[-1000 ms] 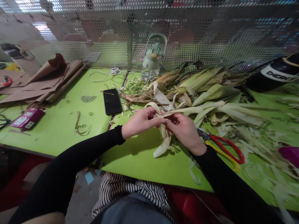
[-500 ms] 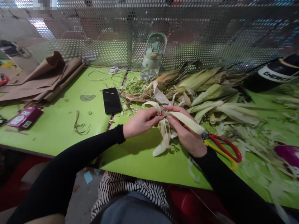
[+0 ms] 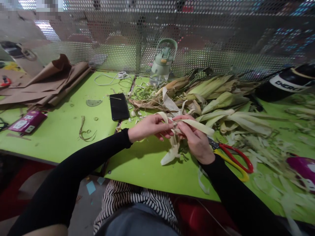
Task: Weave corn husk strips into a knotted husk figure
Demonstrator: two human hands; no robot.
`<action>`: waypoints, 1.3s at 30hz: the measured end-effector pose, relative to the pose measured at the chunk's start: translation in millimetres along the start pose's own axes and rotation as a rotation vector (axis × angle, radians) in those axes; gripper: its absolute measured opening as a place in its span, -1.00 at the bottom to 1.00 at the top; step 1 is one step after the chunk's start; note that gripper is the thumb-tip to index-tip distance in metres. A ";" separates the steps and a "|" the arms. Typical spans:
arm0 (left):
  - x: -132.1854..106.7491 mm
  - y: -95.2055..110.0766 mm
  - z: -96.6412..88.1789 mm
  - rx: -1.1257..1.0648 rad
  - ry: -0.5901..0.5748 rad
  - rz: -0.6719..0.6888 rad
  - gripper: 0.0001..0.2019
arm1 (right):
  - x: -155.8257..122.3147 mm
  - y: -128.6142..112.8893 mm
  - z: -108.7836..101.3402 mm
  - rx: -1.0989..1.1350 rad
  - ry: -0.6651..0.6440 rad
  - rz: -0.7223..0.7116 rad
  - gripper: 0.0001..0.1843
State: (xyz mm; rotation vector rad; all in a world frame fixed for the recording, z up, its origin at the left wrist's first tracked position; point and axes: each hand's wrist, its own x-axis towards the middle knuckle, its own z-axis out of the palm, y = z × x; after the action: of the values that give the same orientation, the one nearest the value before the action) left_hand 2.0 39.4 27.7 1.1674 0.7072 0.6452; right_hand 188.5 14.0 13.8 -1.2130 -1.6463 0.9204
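Over right hand (image 3: pixel 197 144), husk strip (image 3: pixel 197 126); same fold

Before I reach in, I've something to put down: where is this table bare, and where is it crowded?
Barest: the stretch between the phone and the pink packet, in front of the brown paper. A smaller patch at the near edge under the left hand. Crowded: right of the right hand and its husk strip, with scissors, corn and husk scraps.

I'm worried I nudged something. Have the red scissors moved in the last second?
No. The scissors lie where they were, beside the right hand that holds a corn husk, unchanged against the phone and the green bottle.
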 end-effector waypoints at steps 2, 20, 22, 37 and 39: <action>0.1 -1.1 1.0 0.044 0.018 -0.006 -0.88 | 0.7 1.3 -0.4 -0.069 0.002 -0.020 -0.69; 2.4 -17.3 8.9 -0.134 0.078 -0.053 -0.82 | 0.8 3.8 5.2 -0.107 0.082 0.000 -0.67; 2.2 -14.8 9.5 -0.206 0.086 -0.101 -0.74 | 3.6 7.7 3.9 -0.103 0.084 0.036 -0.63; 3.3 -24.5 6.7 -0.163 0.120 -0.058 -0.89 | -0.1 9.0 6.9 -0.017 0.045 0.104 -0.67; 3.8 -27.3 7.8 -0.181 0.113 -0.071 -0.89 | -0.2 9.3 6.8 0.000 0.036 0.109 -0.68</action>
State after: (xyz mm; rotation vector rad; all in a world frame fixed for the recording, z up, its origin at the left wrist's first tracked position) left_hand 12.8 30.5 2.7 0.9409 0.7662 0.7043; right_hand 185.2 15.6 3.0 -1.3227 -1.5647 0.9599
